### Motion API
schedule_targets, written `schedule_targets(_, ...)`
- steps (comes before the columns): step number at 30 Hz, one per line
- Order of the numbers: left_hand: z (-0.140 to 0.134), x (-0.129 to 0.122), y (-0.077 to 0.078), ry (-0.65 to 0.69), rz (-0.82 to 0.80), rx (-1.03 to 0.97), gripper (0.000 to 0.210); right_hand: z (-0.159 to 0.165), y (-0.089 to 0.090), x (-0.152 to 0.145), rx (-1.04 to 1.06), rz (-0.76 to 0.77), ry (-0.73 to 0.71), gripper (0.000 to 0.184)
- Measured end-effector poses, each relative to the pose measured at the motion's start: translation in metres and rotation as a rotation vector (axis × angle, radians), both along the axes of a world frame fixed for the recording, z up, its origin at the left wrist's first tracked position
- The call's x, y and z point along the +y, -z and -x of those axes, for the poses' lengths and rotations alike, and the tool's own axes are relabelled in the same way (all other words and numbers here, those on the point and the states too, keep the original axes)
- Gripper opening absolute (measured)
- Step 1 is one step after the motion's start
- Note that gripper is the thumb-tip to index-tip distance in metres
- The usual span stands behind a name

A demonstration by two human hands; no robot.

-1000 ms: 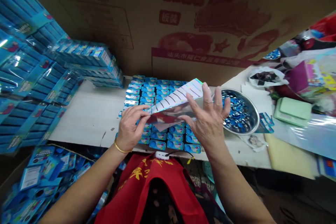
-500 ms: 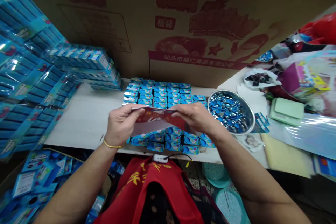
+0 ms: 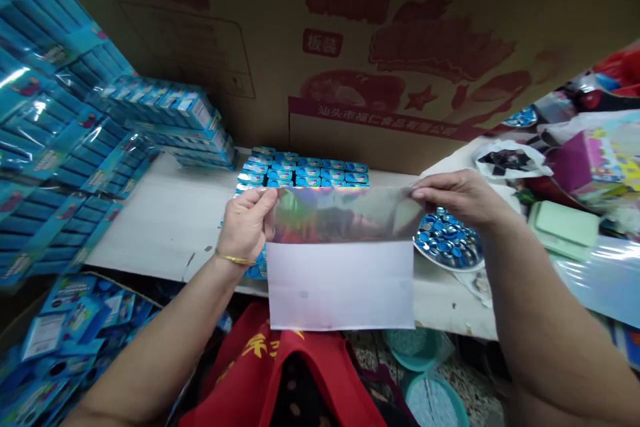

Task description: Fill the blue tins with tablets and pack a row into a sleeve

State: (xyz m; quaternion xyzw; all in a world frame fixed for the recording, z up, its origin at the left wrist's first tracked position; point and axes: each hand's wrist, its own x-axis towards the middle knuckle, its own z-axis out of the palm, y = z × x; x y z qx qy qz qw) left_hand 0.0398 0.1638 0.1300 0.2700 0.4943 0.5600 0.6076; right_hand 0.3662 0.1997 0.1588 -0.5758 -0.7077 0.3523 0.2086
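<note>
Stretched between my two hands is a rectangular sheet (image 3: 345, 213), shiny and mirror-like in its upper band and plain white below. I cannot tell whether it is one folded piece or two layers. My left hand (image 3: 247, 227) pinches its upper left corner, and my right hand (image 3: 457, 197) pinches the upper right corner. Beneath and behind the sheet, rows of small blue packs (image 3: 307, 173) lie on the white table (image 3: 165, 233); many are covered by the sheet. Under my right hand, a metal bowl (image 3: 450, 265) holds small blue-and-silver discs (image 3: 447, 237).
Wrapped blue boxes (image 3: 65, 127) are stacked at left, with more boxes (image 3: 165, 107) beside them. An open carton of loose blue boxes (image 3: 75, 327) stands below. A large cardboard box (image 3: 270, 33) walls the back. A pale green scale-like device (image 3: 565, 223) and teal tubs (image 3: 433, 400) are at right.
My hands have moved apart, the right one going right over the bowl. The sheet, earlier tilted and narrow between them, now hangs spread out with its white part facing me.
</note>
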Motion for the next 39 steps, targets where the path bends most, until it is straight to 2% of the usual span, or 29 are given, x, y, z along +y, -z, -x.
schedule_targets(2,-0.007,0.006,0.039,0.049,0.134,-0.086,0.021,-0.003,0.036,0.018,-0.141,0.063,-0.065,0.035)
schedule_targets(4,-0.015,0.01,0.082,0.037,0.246,-0.13,0.016,0.008,0.078,0.034,-0.355,0.037,-0.085,0.03)
schedule_targets(6,-0.019,0.01,0.119,0.0,0.35,-0.151,0.012,0.036,0.115,0.041,-0.554,-0.099,-0.003,0.022)
schedule_targets(7,-0.02,0.009,0.132,-0.022,0.38,-0.171,0.011,0.057,0.129,0.04,-0.585,-0.212,0.029,0.023)
schedule_targets(9,-0.018,0.005,0.148,-0.053,0.406,-0.232,0.008,0.109,0.15,0.03,-0.522,-0.369,-0.001,0.028)
schedule_targets(11,-0.012,-0.002,0.153,-0.07,0.386,-0.326,0.007,0.161,0.161,0.014,-0.406,-0.445,-0.255,0.029)
schedule_targets(14,-0.003,-0.011,0.15,-0.106,0.347,-0.432,0.007,0.212,0.17,-0.009,-0.37,-0.474,-0.398,0.03)
schedule_targets(16,0.003,-0.018,0.149,-0.108,0.347,-0.476,0.008,0.222,0.177,-0.017,-0.367,-0.502,-0.449,0.031)
schedule_targets(20,0.008,-0.024,0.153,-0.12,0.352,-0.568,0.008,0.214,0.191,-0.022,-0.354,-0.62,-0.541,0.035)
schedule_targets(23,0.009,-0.023,0.155,-0.15,0.373,-0.567,0.007,0.212,0.194,-0.025,-0.396,-0.644,-0.55,0.037)
schedule_targets(29,0.012,-0.019,0.151,-0.112,0.353,-0.493,0.01,0.224,0.184,-0.029,-0.465,-0.51,-0.539,0.041)
schedule_targets(33,0.016,-0.017,0.158,-0.141,0.363,-0.471,0.012,0.228,0.185,-0.031,-0.42,-0.472,-0.535,0.039)
schedule_targets(36,0.02,-0.013,0.168,-0.116,0.348,-0.418,0.015,0.226,0.178,-0.036,-0.424,-0.438,-0.445,0.032)
schedule_targets(39,0.023,-0.009,0.172,-0.08,0.326,-0.286,0.019,0.222,0.159,-0.046,-0.383,-0.34,-0.314,0.023)
